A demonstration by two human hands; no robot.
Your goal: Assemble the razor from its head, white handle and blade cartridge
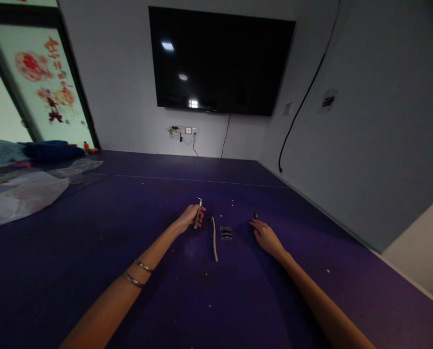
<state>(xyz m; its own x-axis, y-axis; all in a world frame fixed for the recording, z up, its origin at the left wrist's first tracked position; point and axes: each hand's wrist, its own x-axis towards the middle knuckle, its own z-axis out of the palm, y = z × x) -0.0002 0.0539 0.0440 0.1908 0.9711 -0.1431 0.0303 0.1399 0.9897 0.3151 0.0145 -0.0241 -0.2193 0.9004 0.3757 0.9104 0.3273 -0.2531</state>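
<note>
My left hand is closed around a slim silvery tool with a thin bent tip pointing away from me; its exact kind is too small to make out. My right hand lies low over the purple surface with its fingers stretched out and nothing visible in them. Just beyond those fingertips sits a small dark object; whether they touch is unclear. Between my hands lie a pale, slightly curved length of cable or tube and a small clear piece with dark parts.
Small white bits are scattered over the purple surface. Clear plastic sheeting and dark blue cloth lie at the left. A television hangs above wall sockets. A black cable dangles along the right wall.
</note>
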